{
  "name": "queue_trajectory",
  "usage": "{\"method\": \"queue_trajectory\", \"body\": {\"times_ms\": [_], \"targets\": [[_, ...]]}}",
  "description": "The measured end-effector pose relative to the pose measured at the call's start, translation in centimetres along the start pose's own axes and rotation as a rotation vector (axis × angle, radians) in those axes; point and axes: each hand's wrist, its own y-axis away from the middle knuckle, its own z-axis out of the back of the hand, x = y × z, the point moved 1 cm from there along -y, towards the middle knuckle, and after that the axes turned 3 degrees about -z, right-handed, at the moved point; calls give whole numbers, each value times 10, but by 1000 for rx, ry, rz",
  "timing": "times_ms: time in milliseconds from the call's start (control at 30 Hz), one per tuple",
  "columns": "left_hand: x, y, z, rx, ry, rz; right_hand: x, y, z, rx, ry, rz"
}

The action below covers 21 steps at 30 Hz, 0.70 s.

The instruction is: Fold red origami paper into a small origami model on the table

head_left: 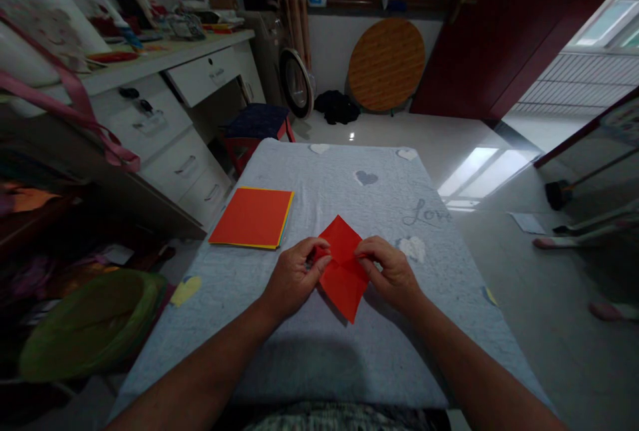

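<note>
A red sheet of folding paper (pixel 344 278) with crease lines is held between my two hands, just over the cloth-covered table (pixel 319 371). My left hand (pixel 302 271) pinches its left corner between thumb and fingers. On the opposite side, my right hand (pixel 389 270) grips the right corner in the same way. One point of the paper faces away from me and another points toward me. To the left lies a stack of coloured paper (pixel 253 217), red on top with yellow edges showing beneath.
A stool (pixel 257 122) with a dark seat stands beyond the table's far left corner. White drawers (pixel 174 151) line the left side, above a green-covered bin (pixel 92 324). Farther back are an open washing machine (pixel 295 83) and a round wooden board (pixel 387 64).
</note>
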Motion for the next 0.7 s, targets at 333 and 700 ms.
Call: {"method": "queue_trajectory", "body": {"times_ms": [333,700], "targets": [[-1,-1,-5,-3,165,57,-5,-2,-2,-8,-28,5],[0,-6,3,-34,41,-105,-12,3,-6,-108,-237,-263]]}}
